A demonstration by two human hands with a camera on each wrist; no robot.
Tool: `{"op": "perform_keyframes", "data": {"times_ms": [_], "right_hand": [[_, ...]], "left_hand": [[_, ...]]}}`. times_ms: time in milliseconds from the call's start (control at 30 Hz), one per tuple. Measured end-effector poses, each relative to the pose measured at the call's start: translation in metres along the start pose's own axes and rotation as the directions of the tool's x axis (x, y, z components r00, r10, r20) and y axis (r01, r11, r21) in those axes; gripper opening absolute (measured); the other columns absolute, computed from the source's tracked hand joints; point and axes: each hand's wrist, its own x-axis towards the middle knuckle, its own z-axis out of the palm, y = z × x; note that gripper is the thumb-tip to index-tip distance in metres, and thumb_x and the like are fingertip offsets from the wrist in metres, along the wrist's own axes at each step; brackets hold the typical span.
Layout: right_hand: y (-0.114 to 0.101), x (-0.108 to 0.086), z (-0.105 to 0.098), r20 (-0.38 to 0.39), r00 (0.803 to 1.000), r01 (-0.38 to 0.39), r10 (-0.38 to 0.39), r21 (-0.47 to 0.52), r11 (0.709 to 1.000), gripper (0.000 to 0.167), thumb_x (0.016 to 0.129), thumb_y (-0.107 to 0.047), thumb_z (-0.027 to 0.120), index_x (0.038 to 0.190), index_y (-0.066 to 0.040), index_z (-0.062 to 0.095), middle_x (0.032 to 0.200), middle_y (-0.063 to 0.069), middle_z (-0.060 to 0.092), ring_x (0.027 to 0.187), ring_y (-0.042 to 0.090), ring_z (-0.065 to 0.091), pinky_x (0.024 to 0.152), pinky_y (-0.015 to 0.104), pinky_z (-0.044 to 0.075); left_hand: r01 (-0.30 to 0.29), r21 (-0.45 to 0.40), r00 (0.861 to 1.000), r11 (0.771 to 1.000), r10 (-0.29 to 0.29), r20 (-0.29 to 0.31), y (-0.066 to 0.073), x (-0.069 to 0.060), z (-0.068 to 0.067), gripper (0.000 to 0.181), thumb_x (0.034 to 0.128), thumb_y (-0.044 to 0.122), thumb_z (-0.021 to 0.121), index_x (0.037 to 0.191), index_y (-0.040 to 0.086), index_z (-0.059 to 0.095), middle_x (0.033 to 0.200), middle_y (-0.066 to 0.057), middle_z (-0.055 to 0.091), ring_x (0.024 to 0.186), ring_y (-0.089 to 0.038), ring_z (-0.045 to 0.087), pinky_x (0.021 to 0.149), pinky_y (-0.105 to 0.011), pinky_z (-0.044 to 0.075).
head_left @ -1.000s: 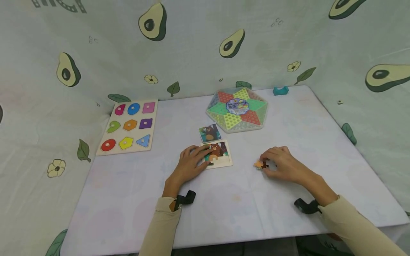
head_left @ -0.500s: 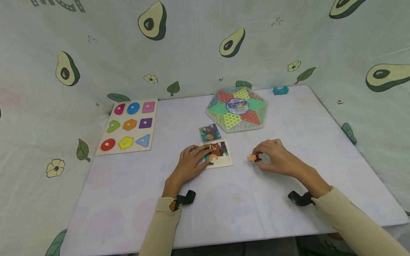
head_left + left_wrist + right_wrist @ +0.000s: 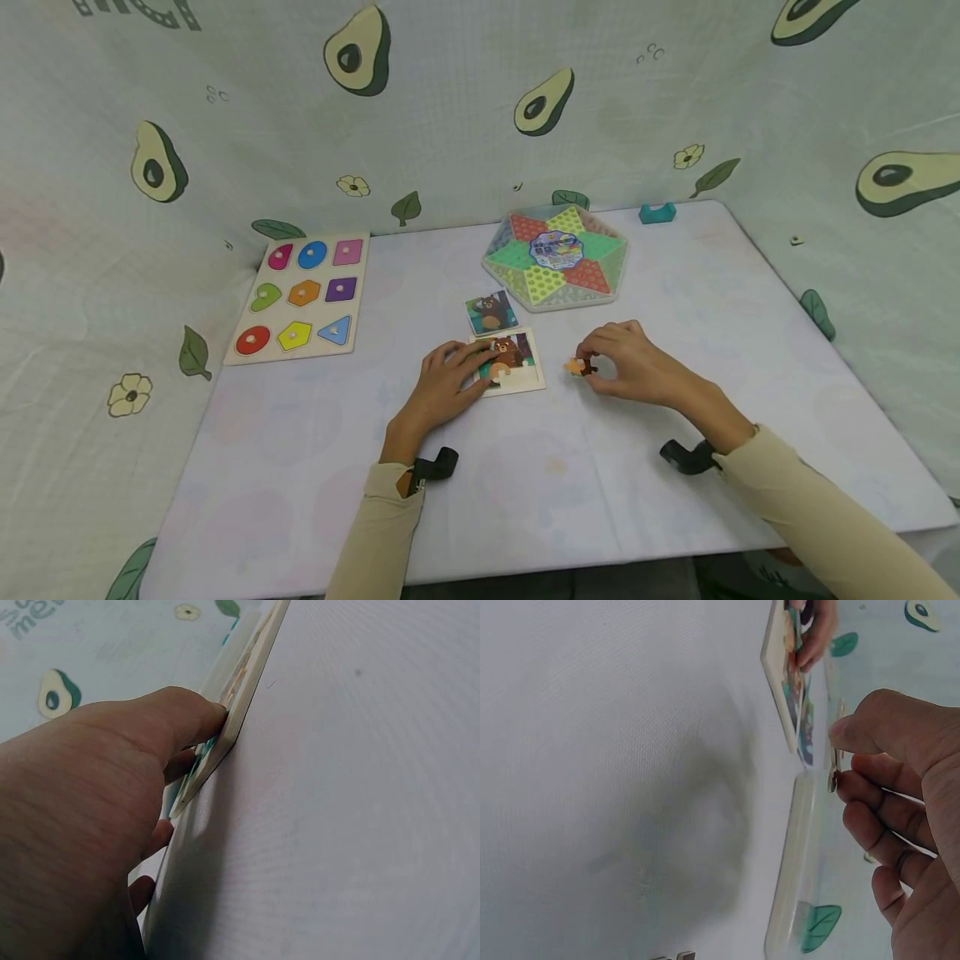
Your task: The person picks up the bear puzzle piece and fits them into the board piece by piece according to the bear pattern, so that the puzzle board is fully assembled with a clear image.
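My left hand (image 3: 444, 385) rests on a small wooden bear jigsaw puzzle (image 3: 528, 382), its fingers spread over the left part of the picture. In the left wrist view the thumb touches the pale edge of the puzzle board (image 3: 241, 712). Between the thumb and fingertips of my right hand (image 3: 633, 363) is a small orange and brown puzzle piece (image 3: 576, 367), held just right of the board and apart from it. The right wrist view shows that piece (image 3: 834, 774) nearly edge-on. A bear picture card (image 3: 492, 312) lies directly behind the board.
A wooden shape board (image 3: 360, 315) with coloured knobbed shapes lies at the left. Behind the card sits a hexagonal game box (image 3: 517, 297) with a star pattern. A teal block (image 3: 657, 214) stands near the back edge of the white-covered table (image 3: 480, 508).
My right hand has moved left and slightly away from me, bringing the pinched puzzle piece closer to the board. The left hand has stayed in place.
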Motion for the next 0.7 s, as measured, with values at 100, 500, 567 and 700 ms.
{"op": "perform_keyframes", "data": {"times_ms": [100,500,567,700], "right_hand": [[-0.001,0.002,0.0,-0.004,1.0,0.012,-0.012,-0.003,1.0,0.02,0.079,-0.01,0.078,0.097,-0.013,0.07,0.09,-0.008,0.064,0.083,0.019,0.059,0.083,0.043,0.031],[-0.003,0.013,0.004,0.008,1.0,0.023,-0.023,-0.002,1.0,0.022,0.078,-0.012,0.081,0.098,-0.013,0.071,0.093,-0.005,0.066,0.086,0.021,0.061,0.085,0.043,0.032],[-0.005,0.016,0.006,0.018,0.999,0.032,-0.032,0.002,0.999,0.022,0.079,-0.013,0.081,0.099,-0.013,0.071,0.094,-0.005,0.066,0.088,0.021,0.061,0.085,0.042,0.032],[-0.006,0.021,0.008,0.023,0.998,0.054,-0.054,-0.005,0.999,0.021,0.081,-0.013,0.079,0.1,-0.013,0.071,0.096,-0.005,0.066,0.089,0.021,0.061,0.085,0.043,0.033]], "left_hand": [[0.003,0.01,1.0,1.0,-0.003,0.004,0.0,0.0,0.0,0.049,0.1031,0.04,0.053,0.15,0.027,0.049,0.156,0.002,0.04,0.139,-0.03,0.03,0.11,-0.058,0.022],[-0.007,-0.017,1.0,1.0,0.007,0.006,0.003,0.004,0.0,0.049,0.1035,0.041,0.052,0.15,0.027,0.049,0.157,0.002,0.04,0.14,-0.031,0.03,0.11,-0.059,0.021],[-0.002,-0.017,1.0,1.0,0.002,0.002,0.002,0.001,0.001,0.049,0.1032,0.041,0.053,0.15,0.028,0.049,0.156,0.003,0.04,0.139,-0.03,0.03,0.11,-0.059,0.021],[-0.01,-0.018,1.0,1.0,0.009,-0.021,0.0,0.0,0.001,0.048,0.1027,0.04,0.055,0.149,0.028,0.05,0.156,0.003,0.04,0.139,-0.03,0.031,0.109,-0.059,0.022]]}}
